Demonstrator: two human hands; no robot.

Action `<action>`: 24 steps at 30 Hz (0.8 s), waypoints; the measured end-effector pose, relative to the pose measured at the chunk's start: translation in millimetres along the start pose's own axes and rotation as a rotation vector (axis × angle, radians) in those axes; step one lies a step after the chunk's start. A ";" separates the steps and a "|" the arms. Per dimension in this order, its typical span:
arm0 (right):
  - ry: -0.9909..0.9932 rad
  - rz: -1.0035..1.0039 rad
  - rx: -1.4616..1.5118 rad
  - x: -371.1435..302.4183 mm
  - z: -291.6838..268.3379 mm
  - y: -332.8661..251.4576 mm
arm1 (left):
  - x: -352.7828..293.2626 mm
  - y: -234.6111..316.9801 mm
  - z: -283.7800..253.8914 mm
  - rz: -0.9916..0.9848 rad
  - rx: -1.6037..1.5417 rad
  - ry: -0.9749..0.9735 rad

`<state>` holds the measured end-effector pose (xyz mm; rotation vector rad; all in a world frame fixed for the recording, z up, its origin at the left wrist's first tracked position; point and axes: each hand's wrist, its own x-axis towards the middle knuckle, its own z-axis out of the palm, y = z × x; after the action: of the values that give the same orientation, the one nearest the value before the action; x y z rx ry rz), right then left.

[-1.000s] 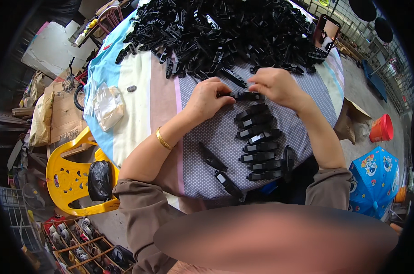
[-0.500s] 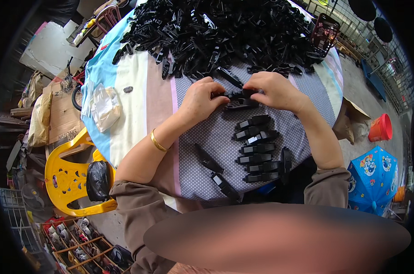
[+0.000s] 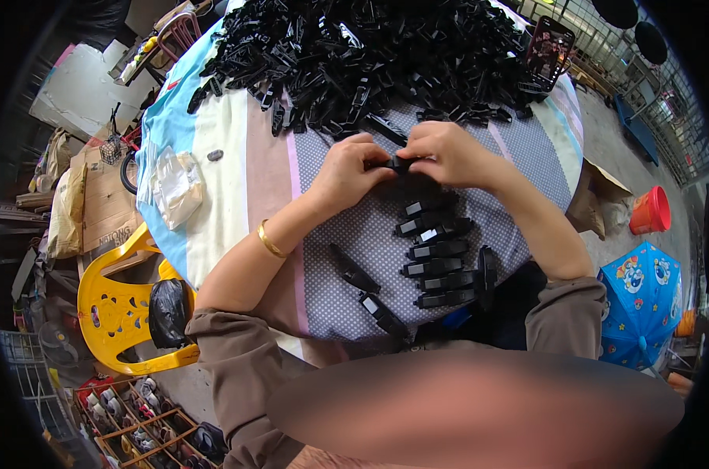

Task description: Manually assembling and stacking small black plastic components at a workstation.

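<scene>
Near the table's middle, my left hand (image 3: 348, 172) and my right hand (image 3: 451, 156) meet with bent fingers on a small black plastic part (image 3: 401, 165). Both thumbs press on it from either side, and the fingers cover most of its shape. Just beyond my fingertips lies a long black plastic piece (image 3: 386, 130). Below my hands, several blocky black parts (image 3: 438, 267) form a column, with one more black part (image 3: 486, 277) standing at its right side. Two loose pieces, a slim black one (image 3: 354, 267) and a black one with a pale patch (image 3: 383, 313), lie to the left.
A big heap of black plastic pieces (image 3: 354, 59) covers the far side of the cloth-covered table (image 3: 272, 168). A phone (image 3: 549, 53) stands at its right. A clear plastic bag (image 3: 176, 187) lies left. Around the table are a yellow chair (image 3: 108, 301), blue umbrella (image 3: 642, 305) and red bucket (image 3: 651, 211).
My right hand has moved left, closer to my left hand, and both now close around the black part. The column of parts stays in place on the cloth.
</scene>
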<state>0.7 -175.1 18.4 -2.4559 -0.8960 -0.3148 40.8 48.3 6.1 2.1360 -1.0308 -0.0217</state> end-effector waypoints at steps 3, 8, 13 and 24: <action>-0.010 -0.021 0.034 -1.1 1.5 -3.5 | -1.3 4.4 0.9 0.005 -0.043 -0.010; -0.209 0.088 0.277 -0.7 -14.6 5.0 | 3.9 -2.3 -9.1 0.179 0.019 -0.178; 0.326 0.156 -0.169 -4.2 -15.5 33.9 | 16.2 0.4 5.7 0.228 0.165 0.107; 0.141 0.104 -0.379 -3.8 -2.6 13.7 | 5.2 5.8 5.1 0.491 0.354 0.183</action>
<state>6.7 -187.6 14.0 -2.7682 -0.6965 -0.6649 38.9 39.3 7.6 2.0752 -1.5028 0.6203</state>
